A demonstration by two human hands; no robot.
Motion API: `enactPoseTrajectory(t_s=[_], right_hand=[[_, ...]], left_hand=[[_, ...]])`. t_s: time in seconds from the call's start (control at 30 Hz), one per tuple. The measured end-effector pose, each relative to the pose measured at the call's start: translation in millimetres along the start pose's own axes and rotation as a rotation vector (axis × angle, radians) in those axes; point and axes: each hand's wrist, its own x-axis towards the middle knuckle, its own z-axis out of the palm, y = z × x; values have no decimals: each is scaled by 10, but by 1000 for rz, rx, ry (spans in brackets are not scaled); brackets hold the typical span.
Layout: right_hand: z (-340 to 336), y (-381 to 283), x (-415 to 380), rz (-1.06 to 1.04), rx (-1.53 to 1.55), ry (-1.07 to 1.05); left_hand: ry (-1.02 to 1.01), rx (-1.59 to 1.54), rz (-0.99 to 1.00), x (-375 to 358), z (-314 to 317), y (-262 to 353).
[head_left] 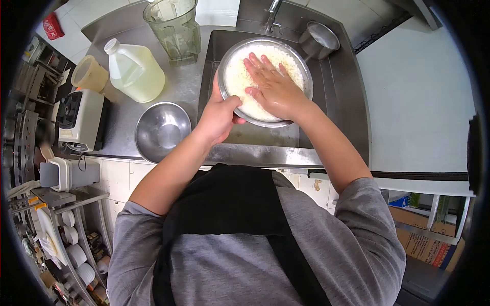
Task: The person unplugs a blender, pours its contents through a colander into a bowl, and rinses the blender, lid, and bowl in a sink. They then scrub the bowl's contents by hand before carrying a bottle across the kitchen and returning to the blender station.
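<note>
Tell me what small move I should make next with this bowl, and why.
I'd probably tip the bowl slightly over the sink, with the right hand as a barrier: it lies spread on the white grains, the left hand holds the bowl, and the sink below could catch any liquid.

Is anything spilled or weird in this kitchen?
One thing: a small brown scrap on the white tiled floor near the gray metal sink. It looks dropped, but I can't tell what it is. I see no spill around the white grains in the round silver metal bowl.
</note>
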Motion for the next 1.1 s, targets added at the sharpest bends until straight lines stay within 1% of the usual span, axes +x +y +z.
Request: enactPoseTrajectory(t_s=[0.17, 0.37, 0.43, 0.77, 0.83, 0.87, 0.93, 0.97, 1.03, 1.07, 1.1], right_hand=[[-39, -47, 3, -14, -16, -20], [36, 17, 65, -8, -69, -125], [-4, 1, 74, 0, -84, -198], [39, 48, 86, -36, -111, -185], [1, 71, 127, -41, -71, -251], [-48, 123, 188, -40, -70, -248], [-174, 239, 293, -63, 277, -389], [-227, 256, 287, -63, 277, -385], [-349, 268, 276, -231, 285, -354], [-456, 113, 222, -157, 184, -436], [-410, 84, 230, -154, 187, -434]], left_hand=[[-17, 4, 22, -20, -13, 16], [8, -25, 18, -3, -22, -11], [9, -25, 6, 3, -29, -19], [-7, -25, 26, 0, -23, -15], [2, -32, 5, 12, -32, -19], [1, -30, 6, 37, -47, -28], [-10, -51, -30, 68, -81, -46], [-12, -47, -28, 67, -72, -40], [18, 5, -18, 41, -28, -25], [18, 7, -20, 39, -37, -37], [14, -8, -16, 50, -63, -52]])
